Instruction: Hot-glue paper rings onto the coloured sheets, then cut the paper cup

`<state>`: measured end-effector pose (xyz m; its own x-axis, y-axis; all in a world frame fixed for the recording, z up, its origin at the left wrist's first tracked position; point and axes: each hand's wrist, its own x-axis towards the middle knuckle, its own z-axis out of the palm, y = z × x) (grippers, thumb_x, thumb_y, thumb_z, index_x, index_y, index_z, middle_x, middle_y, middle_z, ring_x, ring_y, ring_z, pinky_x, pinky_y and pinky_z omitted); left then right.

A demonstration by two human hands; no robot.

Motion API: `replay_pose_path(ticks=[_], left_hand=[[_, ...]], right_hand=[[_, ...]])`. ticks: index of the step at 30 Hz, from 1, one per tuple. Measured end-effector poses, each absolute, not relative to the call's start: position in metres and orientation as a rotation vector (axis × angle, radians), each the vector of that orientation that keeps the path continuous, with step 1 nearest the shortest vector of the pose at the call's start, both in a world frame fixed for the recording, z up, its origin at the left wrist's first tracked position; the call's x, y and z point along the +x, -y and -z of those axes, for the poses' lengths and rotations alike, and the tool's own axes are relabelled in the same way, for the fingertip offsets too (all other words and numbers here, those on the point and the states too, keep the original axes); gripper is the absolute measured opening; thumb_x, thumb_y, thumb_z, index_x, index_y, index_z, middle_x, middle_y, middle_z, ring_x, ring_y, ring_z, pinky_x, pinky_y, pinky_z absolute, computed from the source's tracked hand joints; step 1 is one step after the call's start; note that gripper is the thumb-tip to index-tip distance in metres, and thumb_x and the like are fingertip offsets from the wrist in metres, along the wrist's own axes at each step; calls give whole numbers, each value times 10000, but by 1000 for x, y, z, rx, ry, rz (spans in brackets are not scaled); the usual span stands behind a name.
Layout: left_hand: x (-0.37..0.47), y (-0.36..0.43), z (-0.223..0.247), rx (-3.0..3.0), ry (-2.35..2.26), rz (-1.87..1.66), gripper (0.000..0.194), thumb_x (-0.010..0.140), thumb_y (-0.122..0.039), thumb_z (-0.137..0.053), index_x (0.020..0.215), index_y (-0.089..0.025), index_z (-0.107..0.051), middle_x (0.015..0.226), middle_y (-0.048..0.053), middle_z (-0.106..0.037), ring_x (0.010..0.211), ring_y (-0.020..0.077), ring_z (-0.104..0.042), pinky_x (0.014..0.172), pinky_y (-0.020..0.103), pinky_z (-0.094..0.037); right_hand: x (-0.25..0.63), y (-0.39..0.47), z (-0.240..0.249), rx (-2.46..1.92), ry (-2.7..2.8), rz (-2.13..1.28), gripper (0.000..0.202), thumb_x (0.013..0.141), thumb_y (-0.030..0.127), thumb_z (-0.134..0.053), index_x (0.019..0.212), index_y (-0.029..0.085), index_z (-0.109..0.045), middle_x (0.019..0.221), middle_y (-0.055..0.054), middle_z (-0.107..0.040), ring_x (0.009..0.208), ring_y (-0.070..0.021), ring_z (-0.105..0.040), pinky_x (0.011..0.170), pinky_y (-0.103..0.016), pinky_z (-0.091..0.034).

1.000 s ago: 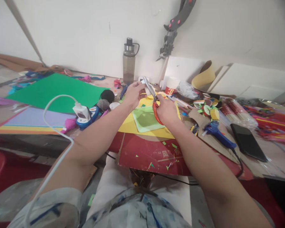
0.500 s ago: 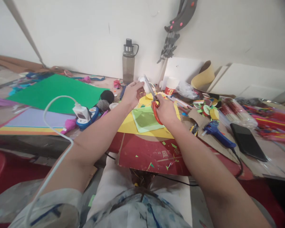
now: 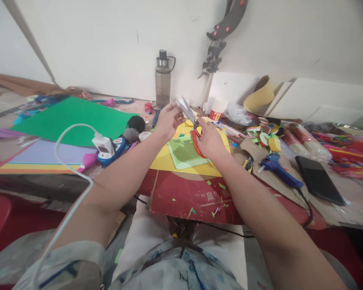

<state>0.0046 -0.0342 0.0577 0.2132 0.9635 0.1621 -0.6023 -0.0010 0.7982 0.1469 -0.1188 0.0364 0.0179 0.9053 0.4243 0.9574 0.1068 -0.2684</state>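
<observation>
My right hand [image 3: 211, 139] is closed on scissors [image 3: 195, 135] with orange-red handles. Their blades are spread and point up and away, close to the fingertips of my left hand [image 3: 168, 122]. That hand is closed in a pinch on a small white piece [image 3: 184, 101] that looks like paper, partly hidden by the blades and fingers. Below both hands, light green paper [image 3: 187, 155] lies on a yellow sheet [image 3: 160, 160]. A red board [image 3: 181, 193] with green scraps on it sits at the table's front edge.
A water bottle [image 3: 163, 80] and a paper cup [image 3: 218, 108] stand at the back. On the right lie a blue glue gun [image 3: 278, 169] and a black phone [image 3: 319, 180]. A large green sheet [image 3: 75, 121] and a power strip [image 3: 110, 151] with a white cable are on the left.
The scissors' blades have spread wider, and one now reaches across the white piece near my left fingertips. The white piece shows less than before. Both hands stay nearly in place.
</observation>
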Motion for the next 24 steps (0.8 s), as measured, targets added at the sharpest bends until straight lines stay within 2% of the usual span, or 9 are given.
replay_pose_path(ticks=[4,9,14,20,24], left_hand=[[3,35,-61,894,-538,-1317,263,980,-110,-697,777,-197,-554,728,-47,-684,632,58,-647,624,171,-494],[2,36,-60,936,-517,-1293,259,974,-82,-685,783,-199,-555,725,-54,-662,616,62,-624,597,184,-474],[2,37,-59,954,-476,-1335,208,959,-71,-697,893,-229,-579,814,-70,-698,647,64,-647,584,193,-473],[1,39,-61,964,-520,-1331,267,900,-105,-781,889,-234,-547,820,-84,-681,662,55,-647,597,181,-474],[0,41,-62,968,-536,-1324,284,890,-122,-787,889,-234,-526,806,-96,-654,671,51,-640,595,170,-473]], right_hand=[[146,120,-37,-1814,1893,146,454,1032,301,-452,1437,137,-575,1194,-214,-673,1043,-320,-623,950,-440,-485],[146,121,-40,-1849,1905,134,439,1052,337,-469,1425,134,-578,1188,-208,-686,1042,-324,-634,895,-406,-484],[148,121,-42,-1837,1919,122,419,1061,342,-463,1398,135,-602,1190,-198,-711,1033,-319,-642,854,-381,-471],[148,120,-43,-1850,1933,82,405,1064,354,-462,1373,142,-615,1143,-179,-734,952,-299,-663,815,-365,-455],[146,121,-44,-1884,1927,62,403,1075,377,-483,1381,149,-613,1142,-172,-755,971,-308,-684,802,-355,-447]])
